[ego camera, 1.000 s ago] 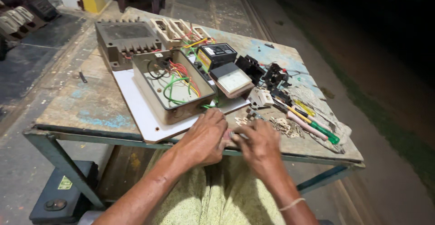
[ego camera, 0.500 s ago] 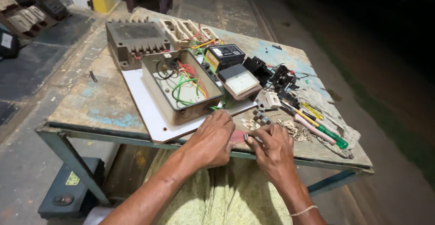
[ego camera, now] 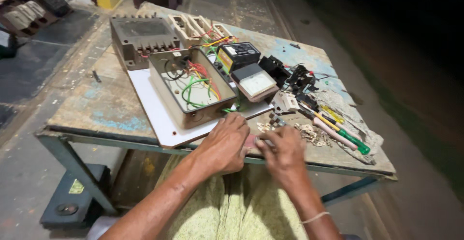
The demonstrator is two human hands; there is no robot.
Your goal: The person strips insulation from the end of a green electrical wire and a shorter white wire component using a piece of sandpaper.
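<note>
Worn paint covers the table [ego camera: 96, 109], at whose near edge the left hand [ego camera: 224, 145] and the right hand [ego camera: 285, 153] pinch one small reddish part [ego camera: 251, 142] between them, just beside the open wired box [ego camera: 191, 87] and near the screwdrivers [ego camera: 338, 129].

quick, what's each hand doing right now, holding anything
Left hand: curled, knuckles up, at the table's front edge by the open beige box of coloured wires; any hold is hidden.
Right hand: fingertips pinched on something small; what it is cannot be told.
</note>
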